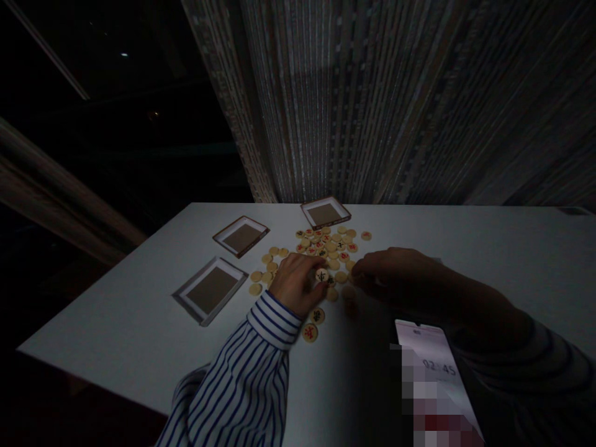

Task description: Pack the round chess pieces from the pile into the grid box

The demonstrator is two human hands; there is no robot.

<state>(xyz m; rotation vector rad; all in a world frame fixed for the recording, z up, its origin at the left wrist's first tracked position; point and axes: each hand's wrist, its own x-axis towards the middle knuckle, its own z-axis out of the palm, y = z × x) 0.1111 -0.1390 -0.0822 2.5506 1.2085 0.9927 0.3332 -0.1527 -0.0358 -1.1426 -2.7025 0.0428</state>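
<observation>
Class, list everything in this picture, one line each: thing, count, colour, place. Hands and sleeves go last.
Pieces: too many overlap to count, pale with red or black characters, mid-table
Held piece: one, pale with black character, in the left hand
Trays: three, one grey-rimmed, two brown-rimmed, left and back of the pieces
Phone: one, bright screen partly pixelated, near right
Table: one, white, beneath these things
Curtain: at least one, greyish, behind the table
Lights: at least two, whitish and yellowish, upper left
Left hand: one, at the pieces
Right hand: one, shadowed, right of the pieces
Sleeves: two, striped, on both arms
</observation>
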